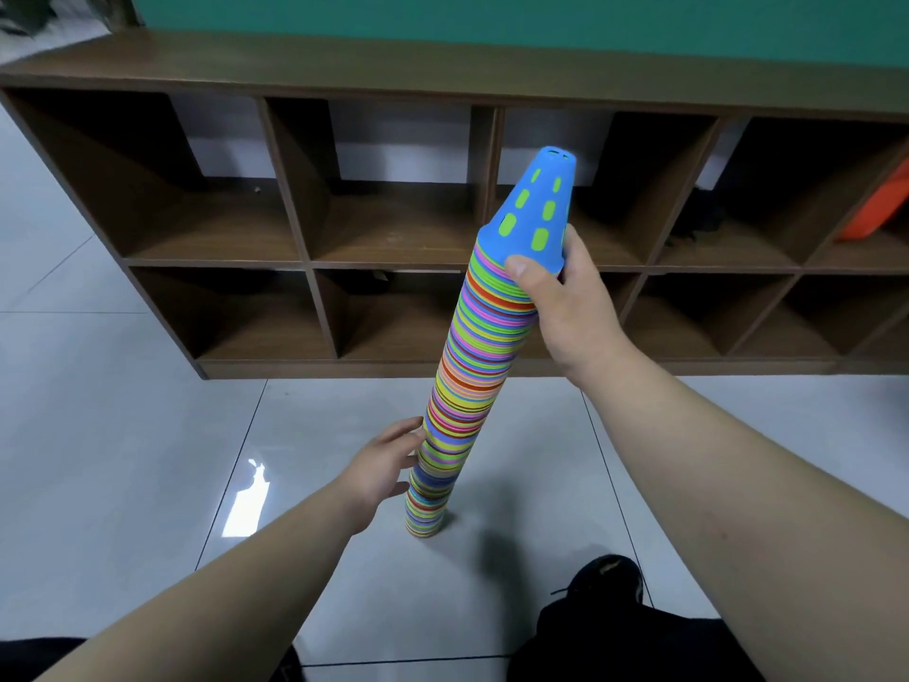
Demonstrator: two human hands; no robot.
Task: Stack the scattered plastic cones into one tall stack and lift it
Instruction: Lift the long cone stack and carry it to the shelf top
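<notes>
One tall stack of many-coloured plastic cones stands on the tiled floor, leaning slightly to the right. A blue cone with green-showing slots caps it. My right hand grips the stack just under the blue cone, thumb in front and fingers behind. My left hand touches the left side of the stack's lower part with straight, spread fingers. The foot of the stack rests on the floor.
A low brown wooden cubby shelf runs along the wall behind the stack. An orange object lies in a right-hand cubby. My dark shoe and trouser legs are at the bottom. Glossy white floor tiles spread to the left.
</notes>
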